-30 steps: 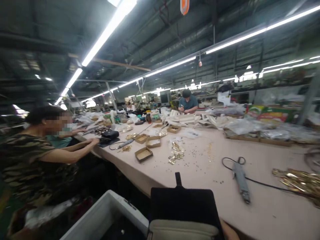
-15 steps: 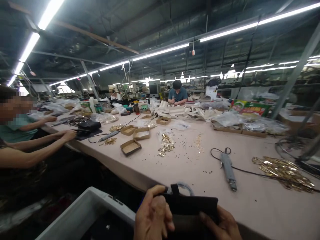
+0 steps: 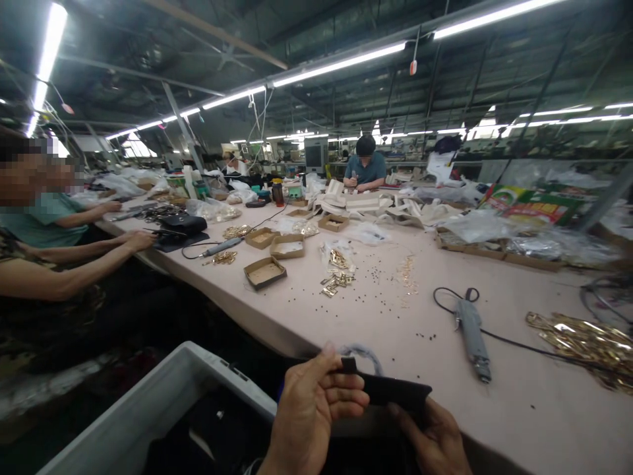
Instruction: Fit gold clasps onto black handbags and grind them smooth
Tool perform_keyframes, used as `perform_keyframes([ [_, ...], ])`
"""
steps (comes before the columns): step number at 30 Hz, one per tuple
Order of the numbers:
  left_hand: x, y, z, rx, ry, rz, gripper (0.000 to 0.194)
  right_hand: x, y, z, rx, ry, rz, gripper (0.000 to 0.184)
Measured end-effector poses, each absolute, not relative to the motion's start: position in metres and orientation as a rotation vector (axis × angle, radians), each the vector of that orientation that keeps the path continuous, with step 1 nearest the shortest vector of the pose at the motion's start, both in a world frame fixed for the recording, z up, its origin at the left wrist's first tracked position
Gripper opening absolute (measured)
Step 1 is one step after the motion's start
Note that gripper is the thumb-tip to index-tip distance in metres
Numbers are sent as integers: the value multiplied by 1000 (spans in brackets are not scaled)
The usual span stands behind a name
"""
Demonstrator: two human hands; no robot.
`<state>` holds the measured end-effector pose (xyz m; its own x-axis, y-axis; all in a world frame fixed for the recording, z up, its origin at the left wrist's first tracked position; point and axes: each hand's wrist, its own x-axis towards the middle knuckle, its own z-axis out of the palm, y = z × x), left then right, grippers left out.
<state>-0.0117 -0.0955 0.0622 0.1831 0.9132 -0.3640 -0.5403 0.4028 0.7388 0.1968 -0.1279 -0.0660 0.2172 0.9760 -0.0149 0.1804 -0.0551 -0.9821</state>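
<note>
Low in the head view, a black bag-like piece [image 3: 395, 390] with a straight, stiff upper edge is held near the table's front edge. My right hand [image 3: 435, 435] grips its right end, the thumb on the near face. At its left end, my left hand [image 3: 316, 402] has its palm turned towards me. The left thumb and forefinger close at a short black strap [image 3: 349, 364], while the other fingers curl loosely. Behind the strap lies a pale, ring-shaped loop [image 3: 368, 356]. The lower part of the black piece is dark and hard to make out.
A grey plastic bin [image 3: 163, 389] with dark pieces stands at left, below the table [image 3: 316, 336]. Right of centre lies a corded grey electric screwdriver [image 3: 472, 340]; gold hardware [image 3: 578, 340] is heaped beyond it. Small cardboard trays [image 3: 265, 273] stand mid-table. Co-workers sit left and opposite.
My left hand has turned from a curled fist to show its palm, and its thumb and forefinger have come up to the strap. The camera view has shifted slightly. My right hand keeps its grip.
</note>
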Motion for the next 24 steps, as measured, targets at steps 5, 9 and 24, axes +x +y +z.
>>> perform_keyframes([
  [5, 0, -96, 53, 686, 891, 1136, 46, 194, -123, -64, -1464, -1034, 951, 54],
  [9, 10, -96, 44, 877, 972, 1243, 40, 196, -122, -62, -1464, -1021, 965, 53],
  [24, -42, -89, 55, 1236, 1699, 1777, 31, 203, -126, -68, -1470, -1012, 936, 49],
])
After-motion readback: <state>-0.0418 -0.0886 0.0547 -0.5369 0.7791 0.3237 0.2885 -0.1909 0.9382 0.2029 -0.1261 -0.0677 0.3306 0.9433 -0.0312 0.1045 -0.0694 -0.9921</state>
